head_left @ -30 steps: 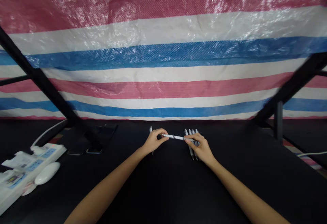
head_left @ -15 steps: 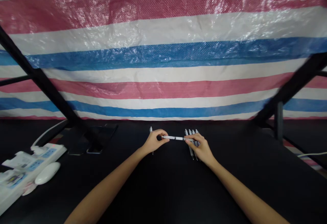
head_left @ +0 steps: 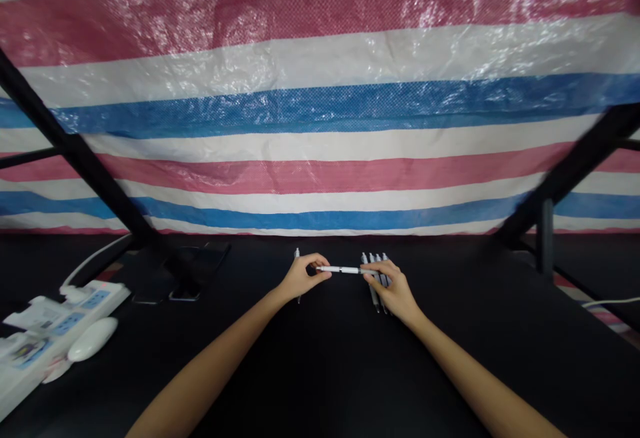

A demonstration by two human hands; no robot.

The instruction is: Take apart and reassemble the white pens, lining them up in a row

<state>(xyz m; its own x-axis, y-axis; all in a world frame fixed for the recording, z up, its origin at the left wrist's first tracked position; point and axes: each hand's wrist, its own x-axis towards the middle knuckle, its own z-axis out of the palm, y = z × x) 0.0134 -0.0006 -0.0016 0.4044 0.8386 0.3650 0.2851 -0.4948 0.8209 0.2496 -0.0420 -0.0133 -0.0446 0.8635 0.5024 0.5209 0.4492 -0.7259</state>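
A white pen with dark bands lies level between my two hands, above the black table. My left hand pinches its left end between thumb and fingers. At the other end, my right hand grips the pen the same way. Several similar pens lie side by side on the table beneath my right hand, which covers part of them. Behind my left hand lies one more pen, its middle hidden by the hand.
On the left a white power strip with plugs lies beside a white computer mouse. Dark flat devices rest near a black frame bar. A striped plastic sheet hangs behind the table.
Both hands keep nearly the same place and hold. The pen between them appears slightly turned about its length, as its dark marks look different.
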